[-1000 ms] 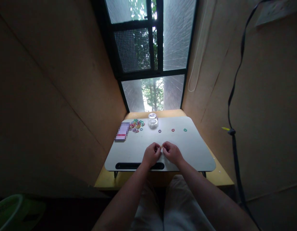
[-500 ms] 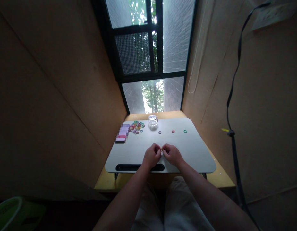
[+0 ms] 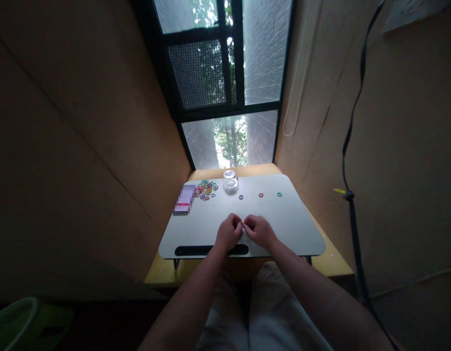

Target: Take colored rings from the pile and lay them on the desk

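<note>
My left hand (image 3: 228, 232) and my right hand (image 3: 259, 230) meet over the near middle of a small grey lap table (image 3: 302, 229). Their fingertips pinch a tiny orange-yellow ring (image 3: 242, 224) between them. A heap of small coloured rings (image 3: 205, 188) lies at the table's far left. Beside the heap stands a clear glass jar (image 3: 230, 180). Three single rings lie in a row to its right: purple (image 3: 241, 197), red (image 3: 261, 195) and green (image 3: 279, 194).
A pink-and-white flat object (image 3: 184, 199), blurred out, lies at the table's left edge. Wooden walls close in on both sides, with a window ahead. A black cable (image 3: 351, 146) hangs along the right wall. A green container (image 3: 17, 324) sits at the lower left.
Both hands stay together pinching the small ring, fingers shifting only slightly. The camera view has drifted a little.
</note>
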Tool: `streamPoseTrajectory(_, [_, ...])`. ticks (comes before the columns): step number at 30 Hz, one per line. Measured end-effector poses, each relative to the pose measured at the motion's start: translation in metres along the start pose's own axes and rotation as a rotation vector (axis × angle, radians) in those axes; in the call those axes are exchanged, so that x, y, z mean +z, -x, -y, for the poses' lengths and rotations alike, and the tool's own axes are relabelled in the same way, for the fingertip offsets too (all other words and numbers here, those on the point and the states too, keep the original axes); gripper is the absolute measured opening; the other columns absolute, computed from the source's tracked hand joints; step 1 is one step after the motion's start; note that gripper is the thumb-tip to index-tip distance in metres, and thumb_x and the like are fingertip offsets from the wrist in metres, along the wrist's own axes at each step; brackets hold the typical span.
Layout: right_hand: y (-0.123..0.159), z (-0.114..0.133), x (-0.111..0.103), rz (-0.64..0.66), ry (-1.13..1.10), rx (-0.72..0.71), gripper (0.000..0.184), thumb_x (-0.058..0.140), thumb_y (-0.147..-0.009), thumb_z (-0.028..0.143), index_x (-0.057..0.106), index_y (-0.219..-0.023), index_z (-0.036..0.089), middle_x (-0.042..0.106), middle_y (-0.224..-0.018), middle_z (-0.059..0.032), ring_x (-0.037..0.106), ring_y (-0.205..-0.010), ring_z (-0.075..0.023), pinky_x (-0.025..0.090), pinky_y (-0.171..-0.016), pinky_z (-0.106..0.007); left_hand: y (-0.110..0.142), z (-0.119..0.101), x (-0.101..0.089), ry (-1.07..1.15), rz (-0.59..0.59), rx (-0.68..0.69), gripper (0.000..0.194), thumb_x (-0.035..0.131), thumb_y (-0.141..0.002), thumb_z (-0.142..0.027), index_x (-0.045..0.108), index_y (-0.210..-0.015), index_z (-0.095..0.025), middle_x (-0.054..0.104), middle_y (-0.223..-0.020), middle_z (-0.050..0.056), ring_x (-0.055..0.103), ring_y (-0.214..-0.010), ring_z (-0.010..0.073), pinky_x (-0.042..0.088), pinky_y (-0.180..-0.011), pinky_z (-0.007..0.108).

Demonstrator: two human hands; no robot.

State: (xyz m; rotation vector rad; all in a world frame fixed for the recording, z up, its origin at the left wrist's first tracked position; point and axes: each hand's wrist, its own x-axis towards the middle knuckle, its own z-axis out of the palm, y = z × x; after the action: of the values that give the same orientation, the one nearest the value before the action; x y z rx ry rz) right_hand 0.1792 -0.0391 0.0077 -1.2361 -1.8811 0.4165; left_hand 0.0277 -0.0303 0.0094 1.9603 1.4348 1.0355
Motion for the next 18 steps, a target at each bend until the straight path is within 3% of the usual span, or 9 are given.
streamPoseTrajectory(6, [0.0034, 0.0004, 0.0013, 0.032, 0.047, -0.042, 0.005, 0.054, -0.073, 0.019, 0.055, -0.068, 0.02, 0.057, -0.059, 0.0023, 0.049, -0.055, -0.011, 0.035, -0.058, -0.023, -0.0004, 0.0034, 0.0008, 0.0, -0.011, 0.0, 0.006, 0.05, -0.08, -0.023, 0.054, -0.081, -0.019, 0.058, -0.069, -0.002, 0.052, -0.063, 0.0103, 0.037, -0.061, 0.023])
streamPoseTrajectory(18, [0.0022, -0.0019, 0.0027, 0.004, 0.059, 0.025, 0.007, 0.051, -0.076, 0.022, 0.056, -0.071, 0.02, 0.058, -0.062, 0.0012, 0.047, -0.055, -0.0111, 0.032, -0.056, -0.022, -0.0008, 0.0045, 0.0003, 0.011, 0.016, -0.01, 0.01, 0.051, -0.08, -0.027, 0.057, -0.081, -0.019, 0.059, -0.067, -0.003, 0.052, -0.061, 0.0098, 0.037, -0.059, 0.022])
